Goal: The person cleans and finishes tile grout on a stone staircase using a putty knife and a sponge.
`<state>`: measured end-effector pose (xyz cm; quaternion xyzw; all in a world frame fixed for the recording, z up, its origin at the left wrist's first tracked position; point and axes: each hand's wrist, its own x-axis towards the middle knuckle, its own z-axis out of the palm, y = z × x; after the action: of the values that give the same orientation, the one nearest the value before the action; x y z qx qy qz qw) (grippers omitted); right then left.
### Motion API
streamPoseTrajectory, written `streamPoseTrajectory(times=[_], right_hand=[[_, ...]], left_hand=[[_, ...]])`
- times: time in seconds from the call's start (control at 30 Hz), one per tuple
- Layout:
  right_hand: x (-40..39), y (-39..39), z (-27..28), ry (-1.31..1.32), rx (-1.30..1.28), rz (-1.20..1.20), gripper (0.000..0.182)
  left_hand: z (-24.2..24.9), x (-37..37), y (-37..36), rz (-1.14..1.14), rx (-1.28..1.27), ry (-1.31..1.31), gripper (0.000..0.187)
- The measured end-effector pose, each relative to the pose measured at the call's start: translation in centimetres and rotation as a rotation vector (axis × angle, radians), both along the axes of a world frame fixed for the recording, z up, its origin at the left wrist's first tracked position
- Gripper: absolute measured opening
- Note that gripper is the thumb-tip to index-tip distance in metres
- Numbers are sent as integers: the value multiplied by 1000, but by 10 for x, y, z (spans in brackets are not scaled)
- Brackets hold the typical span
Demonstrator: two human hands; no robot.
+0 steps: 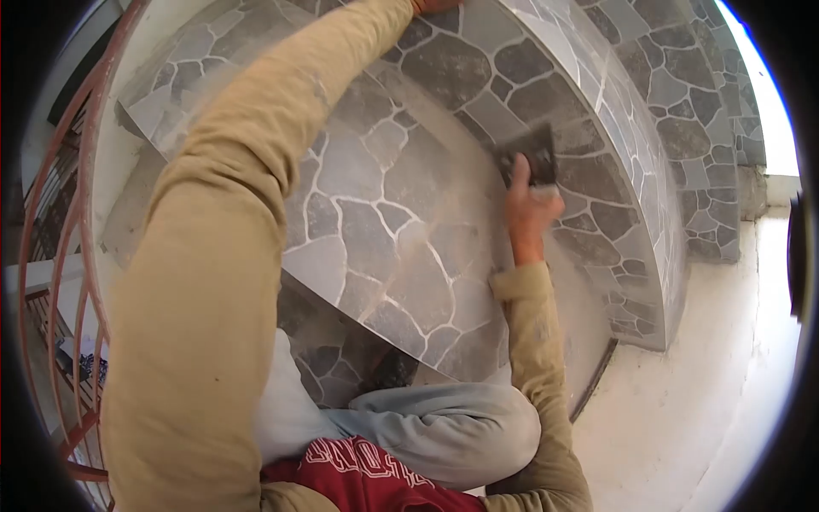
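Note:
My right hand [531, 213] is closed on a dark flat block [539, 152], blurred by motion, with the thumb lying over it. The block is at the stone-patterned riser [589, 175], just above the step tread [375, 222]. At the top edge of the view, my left hand [439, 4] is mostly cut off beside the upper stonework; its fingers are hidden. Grey stones with pale joints cover the tread and riser, and dusty smears lie on the tread.
A reddish metal railing [85, 213] curves down the left side. More curved stone steps [682, 102] rise at the upper right, beside a pale wall [708, 341]. My bent knee [478, 427] is below the tread's edge.

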<state>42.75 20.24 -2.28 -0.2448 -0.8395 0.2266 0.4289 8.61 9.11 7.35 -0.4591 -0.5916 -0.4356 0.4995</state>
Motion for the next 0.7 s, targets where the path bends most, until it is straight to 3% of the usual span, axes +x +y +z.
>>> streamPoseTrajectory(times=[0.07, 0.17, 0.23, 0.27, 0.3, 0.37, 0.43, 0.47, 0.5, 0.53, 0.57, 0.63, 0.7], right_hand=[[2, 2, 3, -35, -40, -85, 22], [5, -9, 40, -110, 46, 92, 23], [-11, -24, 91, 51, 7, 198, 33], [-18, -29, 121, 28, 136, 232, 35], [-23, -30, 150, 3, 257, 253, 37], [-39, -22, 197, -265, 314, 170, 37], [-76, 20, 210, -206, 235, 298, 32], [-82, 22, 208, -147, 397, 259, 29], [-88, 17, 207, -101, 568, 229, 27], [-84, -4, 208, -160, 480, 307, 29], [-74, -30, 209, -215, 395, 400, 34], [-50, -44, 187, -251, 426, 468, 33], [-27, -40, 182, -285, 457, 547, 32]], left_hand=[[2, -1, 0, 7, 15, 3, 29], [3, 3, -1, 15, 4, 9, 28], [10, 9, -6, 21, -45, -35, 26], [12, 10, -6, -50, -85, -133, 23], [23, 15, -14, -268, -103, -169, 29], [32, 42, -22, -318, 23, -365, 42], [60, 82, -35, -607, -202, -434, 60], [74, 111, -40, -649, -242, -406, 60], [87, 144, -44, -857, -326, -531, 72], [93, 168, -42, -1048, -406, -667, 85], [94, 187, -32, -1051, -422, -657, 85], [92, 214, -21, -1136, 56, -1168, 21], [69, 178, -31, -1104, -111, -1277, 21]])
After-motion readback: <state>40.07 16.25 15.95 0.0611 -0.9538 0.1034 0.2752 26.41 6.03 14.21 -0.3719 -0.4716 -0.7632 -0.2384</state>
